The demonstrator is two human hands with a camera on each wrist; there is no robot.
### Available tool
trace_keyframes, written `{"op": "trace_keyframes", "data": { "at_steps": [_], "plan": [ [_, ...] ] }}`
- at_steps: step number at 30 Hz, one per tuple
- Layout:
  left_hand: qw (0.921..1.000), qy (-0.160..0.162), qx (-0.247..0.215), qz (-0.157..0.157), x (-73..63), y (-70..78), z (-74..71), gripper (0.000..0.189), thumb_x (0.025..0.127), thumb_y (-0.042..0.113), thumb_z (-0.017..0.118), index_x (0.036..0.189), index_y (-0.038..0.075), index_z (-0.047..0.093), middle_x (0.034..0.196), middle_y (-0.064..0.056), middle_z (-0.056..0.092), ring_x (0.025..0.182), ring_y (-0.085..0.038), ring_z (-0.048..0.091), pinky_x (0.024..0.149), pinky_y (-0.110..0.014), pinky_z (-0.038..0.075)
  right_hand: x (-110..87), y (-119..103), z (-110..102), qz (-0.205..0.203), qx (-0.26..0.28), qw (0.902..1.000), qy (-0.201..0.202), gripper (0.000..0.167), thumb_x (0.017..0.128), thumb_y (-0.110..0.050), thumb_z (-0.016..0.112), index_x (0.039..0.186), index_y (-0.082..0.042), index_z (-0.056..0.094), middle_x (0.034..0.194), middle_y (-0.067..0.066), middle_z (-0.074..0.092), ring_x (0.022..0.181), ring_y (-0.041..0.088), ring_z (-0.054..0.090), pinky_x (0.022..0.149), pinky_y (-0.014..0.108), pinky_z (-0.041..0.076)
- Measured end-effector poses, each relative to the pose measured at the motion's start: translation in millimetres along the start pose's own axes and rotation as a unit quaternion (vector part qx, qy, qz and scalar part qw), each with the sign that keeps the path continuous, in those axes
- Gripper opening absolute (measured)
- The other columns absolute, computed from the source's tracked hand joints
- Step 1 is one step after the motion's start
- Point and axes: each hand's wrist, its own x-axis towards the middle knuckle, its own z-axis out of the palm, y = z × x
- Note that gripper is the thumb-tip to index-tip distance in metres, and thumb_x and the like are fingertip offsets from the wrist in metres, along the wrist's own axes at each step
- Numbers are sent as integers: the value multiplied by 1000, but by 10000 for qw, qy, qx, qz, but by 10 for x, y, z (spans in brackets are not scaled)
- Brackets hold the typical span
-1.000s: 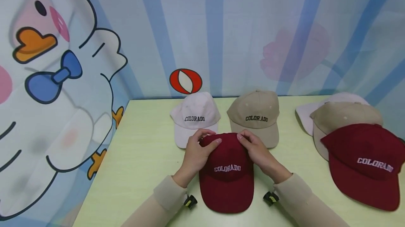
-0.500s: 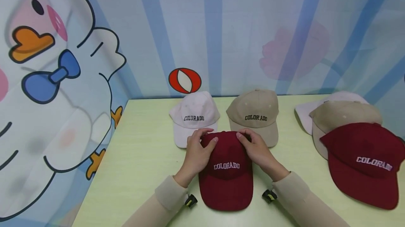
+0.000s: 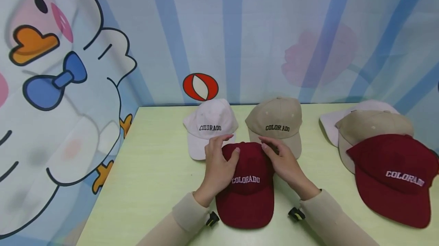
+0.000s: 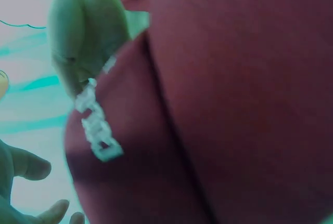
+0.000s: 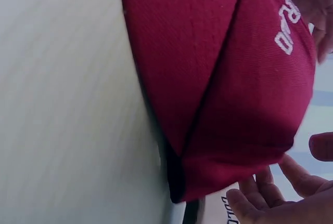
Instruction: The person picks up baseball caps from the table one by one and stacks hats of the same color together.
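A maroon baseball cap (image 3: pixel 245 206) with white COLORADO lettering sits on the table, brim towards me. My left hand (image 3: pixel 217 168) is at the left side of its crown, thumb and fingers spread. In the left wrist view, those fingers (image 4: pixel 35 168) stand apart from the fabric. On the crown's other side is my right hand (image 3: pixel 285 162), loosely bent and not gripping; the right wrist view shows its fingers (image 5: pixel 299 174) right at the crown's edge and the thumb away from it. Behind stand a white cap (image 3: pixel 214 118) and a tan cap (image 3: pixel 281 114), both lettered COLORADO.
To the right, another maroon cap (image 3: pixel 387 204) overlaps a tan cap (image 3: pixel 380 122), with a white cap (image 3: pixel 329 130) behind them. The pale yellow table (image 3: pixel 154 185) ends at a backdrop (image 3: pixel 260 40) printed with blue stripes and a cartoon bird.
Both hands have loosened from the maroon cap's crown and risen slightly. My left hand has shifted a little right, while the caps stay in place.
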Motion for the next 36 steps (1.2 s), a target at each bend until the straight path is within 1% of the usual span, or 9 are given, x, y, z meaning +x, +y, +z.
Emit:
{"op": "trace_keyframes", "data": {
  "at_steps": [4, 10, 13, 17, 20, 23, 27, 31, 36],
  "plan": [
    [9998, -115, -136, 132, -42, 158, 26, 43, 97, 19, 67, 138, 18, 57, 135, -5, 51, 128, -24, 41, 103, -47, 39, -100, -35, -78, -39, -63, 9999, 81, 43, 111, -31, 49, 149, -11, 54, 152, 14, 50, 141, 31, 51, 108, 28, 45],
    [9971, -479, -486, 337, -123, 425, 113, 44, 97, 19, 64, 140, 20, 55, 137, -2, 49, 130, -20, 40, 106, -46, 38, -245, -51, -218, 19, -280, 9991, 312, 44, 111, -32, 49, 148, -9, 54, 151, 13, 50, 143, 31, 47, 117, 47, 41],
    [9943, -713, -655, 453, -171, 531, 183, 43, 98, 20, 64, 140, 20, 55, 138, 0, 50, 130, -21, 41, 106, -45, 39, -337, -38, -303, 142, -346, 9984, 419, 45, 110, -36, 49, 148, -11, 54, 152, 10, 51, 143, 27, 46, 113, 29, 42],
    [9876, -1139, -987, 434, -235, 621, 305, 41, 100, 21, 62, 140, 20, 54, 138, 0, 51, 130, -22, 44, 108, -43, 41, -480, -16, -432, 208, -427, 9973, 552, 47, 110, -39, 49, 149, -14, 53, 152, 8, 52, 138, 14, 47, 98, 7, 39],
    [9804, -1486, -1273, 239, -284, 665, 417, 41, 101, 21, 61, 141, 20, 52, 139, 0, 52, 129, -17, 44, 110, -42, 43, -584, 13, -540, 180, -544, 9956, 740, 48, 110, -40, 48, 149, -13, 53, 149, 6, 54, 128, -2, 49, 95, 5, 39],
    [9716, -1792, -1546, -47, -326, 701, 547, 41, 102, 21, 61, 142, 18, 51, 139, 2, 50, 127, -10, 45, 109, -36, 43, -678, 55, -653, 72, -545, 9934, 1011, 47, 111, -37, 48, 149, -9, 53, 138, -7, 60, 118, -13, 50, 93, 4, 41],
    [9591, -2081, -1865, -457, -366, 754, 735, 41, 103, 24, 61, 142, 18, 50, 137, 7, 48, 125, -4, 46, 107, -29, 42, -790, 125, -819, -218, -381, 9904, 1312, 44, 111, -27, 49, 146, -2, 53, 122, -25, 61, 113, -11, 57, 93, 4, 44],
    [9438, -2259, -2176, -1042, -416, 841, 921, 37, 102, 25, 61, 138, 20, 53, 134, 12, 49, 122, -3, 49, 103, -26, 44, -887, 205, -1023, -384, 81, 9878, 1505, 37, 110, -18, 51, 144, -5, 56, 119, -24, 64, 110, -8, 62, 91, 4, 47],
    [9155, -2400, -2489, -2058, -477, 955, 1201, 29, 99, 25, 65, 128, 27, 60, 122, 19, 54, 116, -3, 55, 96, -27, 49, -1004, 258, -1301, 129, -2, 9817, 1898, 39, 109, -25, 53, 146, -12, 56, 116, -25, 65, 104, -12, 63, 84, 4, 49]
  ]
}}
